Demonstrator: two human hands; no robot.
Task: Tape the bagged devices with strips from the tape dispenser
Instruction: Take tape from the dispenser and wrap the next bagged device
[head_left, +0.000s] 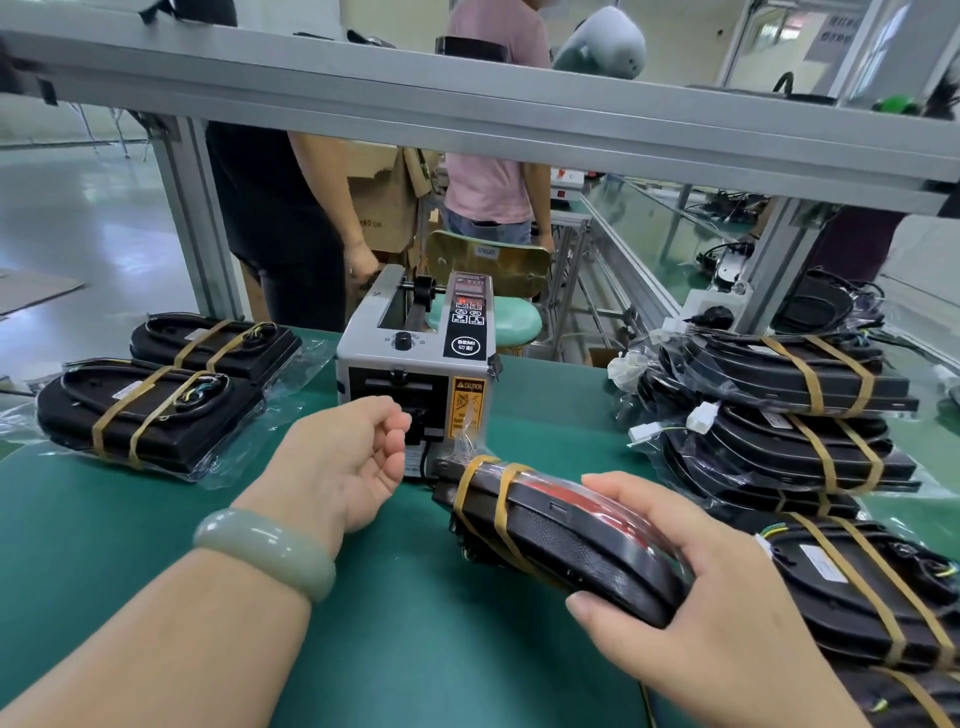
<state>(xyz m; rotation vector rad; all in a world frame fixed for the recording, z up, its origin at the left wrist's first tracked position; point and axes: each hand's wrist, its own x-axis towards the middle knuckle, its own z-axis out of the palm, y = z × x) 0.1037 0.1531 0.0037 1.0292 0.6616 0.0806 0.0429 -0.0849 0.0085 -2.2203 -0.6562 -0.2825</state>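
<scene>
The grey tape dispenser stands at the middle of the green table. My left hand, with a jade bangle on the wrist, reaches to the dispenser's front slot, fingers curled and apart, holding nothing I can see. My right hand grips a black bagged device with two yellow bands, held tilted just in front of the dispenser. A bit of clear bag sticks up at its far end.
Two banded bagged devices lie at the left. A tall stack of them sits at the right, with more near my right wrist. Two people stand beyond the table, behind an aluminium frame. A stool is behind the dispenser.
</scene>
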